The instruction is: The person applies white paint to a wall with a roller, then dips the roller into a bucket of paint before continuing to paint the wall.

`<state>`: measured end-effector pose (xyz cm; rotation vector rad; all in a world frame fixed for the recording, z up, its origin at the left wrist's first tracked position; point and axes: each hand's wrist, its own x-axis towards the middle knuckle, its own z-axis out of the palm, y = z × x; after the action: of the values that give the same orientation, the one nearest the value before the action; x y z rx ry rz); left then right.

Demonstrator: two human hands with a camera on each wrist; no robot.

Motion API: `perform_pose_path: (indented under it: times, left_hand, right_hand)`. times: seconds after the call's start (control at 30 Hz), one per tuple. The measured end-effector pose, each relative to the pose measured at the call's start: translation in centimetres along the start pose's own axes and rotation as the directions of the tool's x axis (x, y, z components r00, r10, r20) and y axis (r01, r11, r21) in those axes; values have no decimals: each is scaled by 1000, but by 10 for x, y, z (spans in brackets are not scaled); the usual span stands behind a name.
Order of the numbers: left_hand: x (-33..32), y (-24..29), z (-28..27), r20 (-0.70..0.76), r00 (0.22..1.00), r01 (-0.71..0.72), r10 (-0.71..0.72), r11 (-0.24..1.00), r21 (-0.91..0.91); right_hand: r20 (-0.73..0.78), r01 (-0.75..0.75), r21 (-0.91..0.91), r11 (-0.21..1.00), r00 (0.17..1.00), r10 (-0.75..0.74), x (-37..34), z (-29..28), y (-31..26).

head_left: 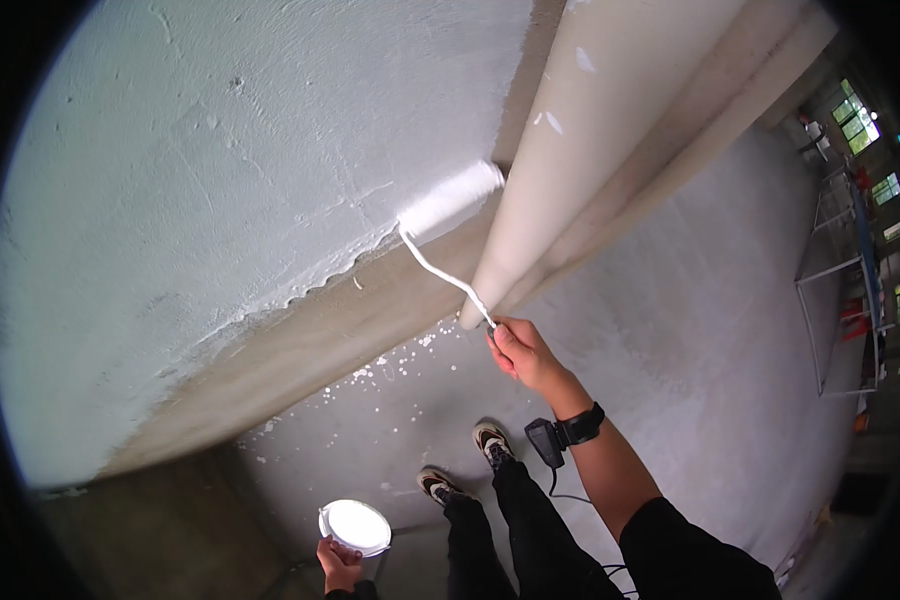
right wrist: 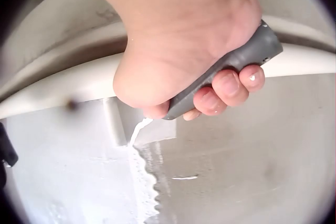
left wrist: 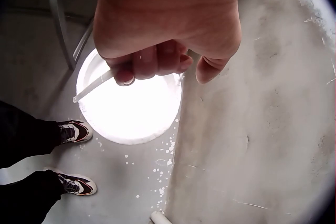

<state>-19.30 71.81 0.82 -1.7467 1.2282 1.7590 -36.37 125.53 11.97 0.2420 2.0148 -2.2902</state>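
Observation:
My right hand (head_left: pixel 526 356) grips the dark grey handle (right wrist: pixel 262 45) of a paint roller, fingers curled round it in the right wrist view. The roller's white sleeve (head_left: pixel 452 200) lies against the wall at the lower edge of the white paint (head_left: pixel 230 200), its far end right beside a pale pipe (head_left: pixel 570 150). Low at the left, my left hand (head_left: pixel 340 567) holds a white bucket (left wrist: pixel 131 142) by its thin bail handle (left wrist: pixel 93 87), the fingers curled round it. The bucket's inside shows bright white.
Bare grey-brown wall (head_left: pixel 310 335) runs below the paint edge. White drips spot the floor (head_left: pixel 660 330) along the wall's foot. My shoes (head_left: pixel 492 443) stand close by. A metal frame (head_left: pixel 810 330) stands far right.

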Motion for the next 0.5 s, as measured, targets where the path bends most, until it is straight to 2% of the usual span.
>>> perform_pose_path:
  times: [0.03,0.1,0.13,0.23,0.3,0.37,0.43,0.47,0.5]
  left_hand:
    - [0,0,-1,23,1000,-1,1,1000,-4]
    - [1,3,2,12,1000,-2,2,1000,-5]
    - [1,2,4,-4,1000,6,-6,1000,-3]
    - [0,-9,7,34,999,15,-14,999,-29]
    - [-3,-13,11,27,999,26,-25,999,-35]
    - [-3,-17,12,4,999,42,-42,998,-36]
    - [-6,-19,14,13,1000,28,-28,998,-61]
    - [-8,-19,15,43,998,38,-36,997,-61]
    - [-7,-21,14,39,999,40,-37,997,-64]
  right_hand:
    - [-2,0,2,1000,1000,0,3,3,-11]
    - [40,126,-57,990,992,-123,12,8,-30]
    - [43,130,-60,990,991,-128,14,7,-31]
    - [34,78,29,997,996,-79,5,10,-15]
    - [-9,-74,89,993,997,75,-3,11,12]
    - [11,-109,110,988,994,109,-10,10,34]
    - [-73,-208,97,973,974,215,-18,10,50]
    - [-67,-214,96,972,973,221,-20,7,60]
    - [-187,-122,-84,989,977,105,-19,5,64]
